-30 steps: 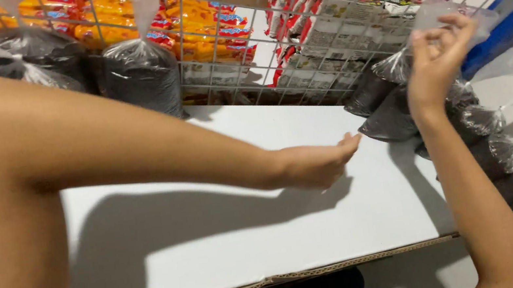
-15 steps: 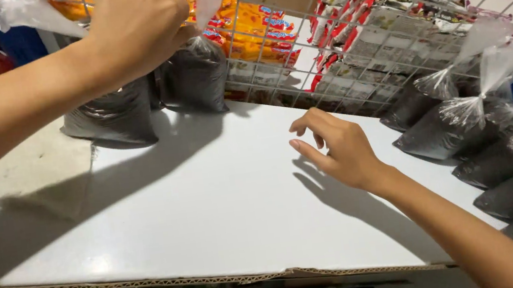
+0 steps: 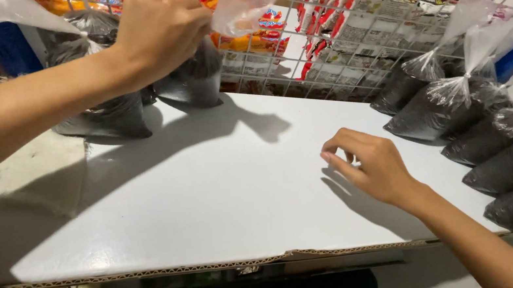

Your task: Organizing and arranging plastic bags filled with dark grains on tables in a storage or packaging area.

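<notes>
Bags [image 3: 456, 108] lie tied at right — your left hand [image 3: 159, 34] grips another [image 3: 195, 79] aloft, right hand [image 3: 368, 162] loose, empty on board [image 3: 210, 190].

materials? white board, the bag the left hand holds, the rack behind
Board: looks like corrugated cardboard with a smooth white matte face; fluting shows along the near edge.
Bag in left hand: thin clear plastic film, glossy and crinkled at the neck, dark grainy fill.
Rack: probably white-coated metal wire, a thin grid.
</notes>
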